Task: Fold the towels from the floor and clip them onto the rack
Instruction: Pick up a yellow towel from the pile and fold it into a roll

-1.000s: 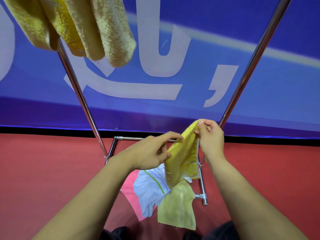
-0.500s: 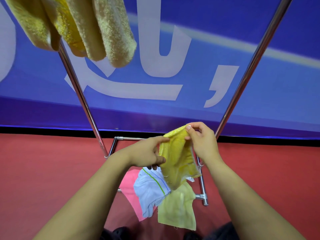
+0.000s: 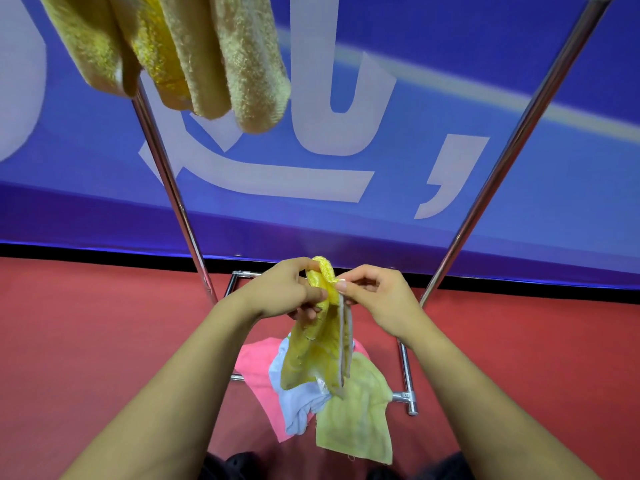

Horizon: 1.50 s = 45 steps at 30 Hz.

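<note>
Perhaps a comma on banner (image 3: 519,98)

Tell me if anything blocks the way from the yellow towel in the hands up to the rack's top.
Nothing visible does. Both hands, left and right, pinch the yellow towel between the rack's poles. Hung towels fill the upper left; the rail itself is out of frame.

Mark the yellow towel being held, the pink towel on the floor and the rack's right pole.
yellow towel (image 3: 317,355): head view, middle of hanging part.
pink towel (image 3: 254,363): head view, bare left part.
right pole (image 3: 512,140): head view, mid shaft.
</note>
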Each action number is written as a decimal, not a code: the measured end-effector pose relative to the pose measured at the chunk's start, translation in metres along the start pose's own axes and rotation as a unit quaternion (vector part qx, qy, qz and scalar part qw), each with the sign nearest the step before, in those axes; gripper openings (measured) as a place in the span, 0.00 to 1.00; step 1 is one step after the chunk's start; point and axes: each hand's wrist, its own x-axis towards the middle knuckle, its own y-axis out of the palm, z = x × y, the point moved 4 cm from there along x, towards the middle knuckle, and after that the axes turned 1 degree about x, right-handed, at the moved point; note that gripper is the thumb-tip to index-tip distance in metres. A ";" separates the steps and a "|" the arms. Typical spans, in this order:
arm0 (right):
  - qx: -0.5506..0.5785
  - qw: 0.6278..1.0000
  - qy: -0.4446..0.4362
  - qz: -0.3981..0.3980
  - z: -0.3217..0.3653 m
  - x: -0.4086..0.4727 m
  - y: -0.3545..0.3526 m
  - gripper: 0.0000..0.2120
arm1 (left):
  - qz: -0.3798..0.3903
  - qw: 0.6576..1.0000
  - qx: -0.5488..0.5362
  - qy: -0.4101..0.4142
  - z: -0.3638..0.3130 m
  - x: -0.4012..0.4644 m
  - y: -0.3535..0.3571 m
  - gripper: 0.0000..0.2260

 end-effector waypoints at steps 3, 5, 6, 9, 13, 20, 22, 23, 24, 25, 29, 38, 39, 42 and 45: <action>-0.026 0.999 -0.018 0.006 0.003 -0.002 0.004 0.04 | 0.000 1.000 0.008 0.001 0.000 0.001 0.000 0.24; -0.041 0.999 -0.025 0.006 0.004 -0.002 0.005 0.05 | -0.004 1.000 0.011 0.001 0.000 0.001 -0.001 0.25; -0.043 0.999 -0.024 0.006 0.004 -0.002 0.006 0.05 | -0.005 1.000 0.013 0.001 0.000 0.001 -0.001 0.26; -0.043 0.999 -0.013 0.007 0.002 -0.004 0.009 0.05 | 0.000 1.000 0.014 0.003 0.000 -0.001 0.000 0.26; -0.058 0.998 -0.012 0.017 0.001 -0.005 0.014 0.04 | 0.013 0.999 -0.031 -0.009 0.002 -0.003 -0.001 0.22; -0.019 1.000 0.005 0.011 -0.001 -0.005 0.017 0.17 | -0.008 0.984 -0.178 -0.015 -0.001 -0.005 -0.003 0.24; -0.029 1.000 0.001 -0.008 -0.002 -0.003 0.016 0.15 | -0.016 0.979 -0.202 -0.013 0.000 -0.005 -0.001 0.24; -0.030 0.999 0.000 -0.018 -0.001 -0.003 0.015 0.13 | -0.020 0.978 -0.207 -0.009 -0.002 -0.006 -0.001 0.22; -0.030 0.999 -0.003 -0.027 -0.001 -0.002 0.014 0.11 | -0.021 0.977 -0.211 -0.006 -0.004 -0.006 0.000 0.22; -0.030 0.999 -0.008 -0.034 0.000 -0.001 0.012 0.09 | -0.019 0.978 -0.209 -0.002 -0.006 -0.006 0.001 0.23; -0.068 0.996 -0.031 -0.047 0.004 0.001 0.006 0.05 | -0.088 0.996 -0.002 0.018 -0.004 -0.002 -0.007 0.20; -0.066 0.988 -0.042 -0.136 0.010 0.003 -0.017 0.03 | -0.232 0.933 0.203 0.184 -0.014 -0.004 -0.012 0.13; -0.064 0.987 -0.046 -0.142 0.011 0.003 -0.018 0.03 | -0.230 0.940 0.173 0.183 -0.014 -0.004 -0.011 0.13; -0.021 0.987 -0.047 -0.151 0.013 0.003 -0.021 0.03 | -0.229 0.953 0.059 0.189 -0.016 -0.004 -0.010 0.14; 0.019 0.987 -0.048 -0.151 0.016 0.003 -0.021 0.04 | -0.219 0.954 -0.037 0.203 -0.018 -0.002 -0.011 0.16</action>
